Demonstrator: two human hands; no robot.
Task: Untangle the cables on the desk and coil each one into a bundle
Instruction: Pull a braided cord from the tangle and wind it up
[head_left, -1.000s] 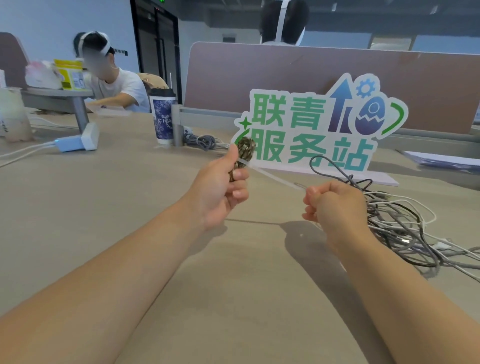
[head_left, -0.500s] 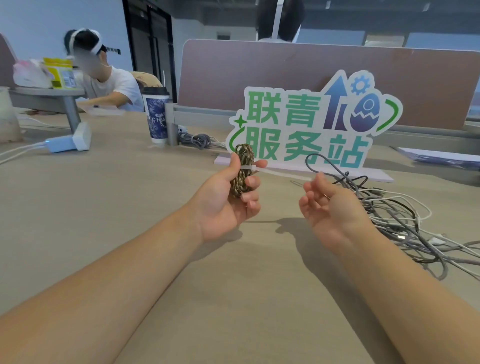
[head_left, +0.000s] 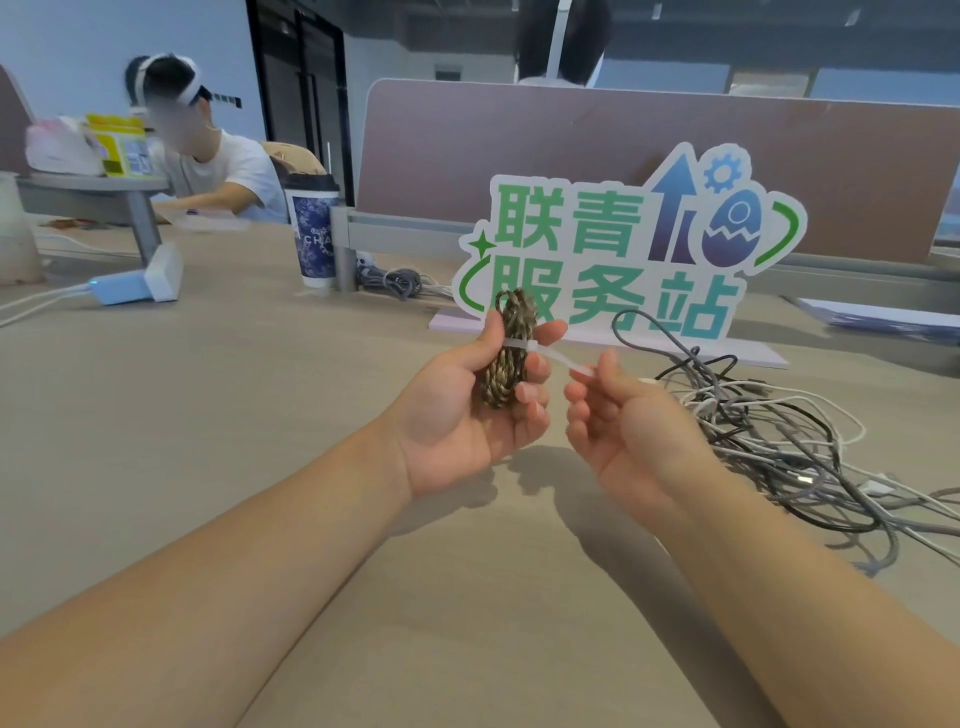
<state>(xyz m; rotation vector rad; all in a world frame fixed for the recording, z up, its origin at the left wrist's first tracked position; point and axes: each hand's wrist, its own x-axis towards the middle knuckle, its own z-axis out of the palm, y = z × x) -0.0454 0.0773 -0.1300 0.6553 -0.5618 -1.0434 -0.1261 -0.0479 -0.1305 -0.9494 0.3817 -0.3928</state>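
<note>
Pale wood desk (head_left: 234, 441) in an open office, two bare forearms reaching in from the near edge. Over the middle of the desk, left hand (head_left: 457, 421) raised, palm toward the camera, thumb and fingers curled round a bundle (head_left: 501, 374) of brown-and-tan braided cable, held upright. Round the waist of the bundle, a white tie (head_left: 519, 344), drawn close, its free tail sticking out to the right. Just beside, right hand (head_left: 628, 436), palm up, fingers half curled, thumb and forefinger pinching the tip of that tail. Hands near each other, not touching.

To the right of the right hand, lying on the desk toward its right edge, a loose tangle of cables (head_left: 753, 415), grey, black and white, not yet sorted, one dark loop standing up from it. Behind the hands, toward the far edge, a standing sign (head_left: 597, 260) with green characters, a blue arrow and an egg. Left of the sign, a small grey coil (head_left: 400, 280) on the desk, next to a paper cup (head_left: 314, 239) with a dark lid, at the foot of a brown divider (head_left: 519, 135). Far left, a white-and-blue charger (head_left: 124, 286) with white leads. At the far right edge, some papers (head_left: 893, 325). Beyond the far left corner, a seated person (head_left: 234, 166) in a white shirt.
</note>
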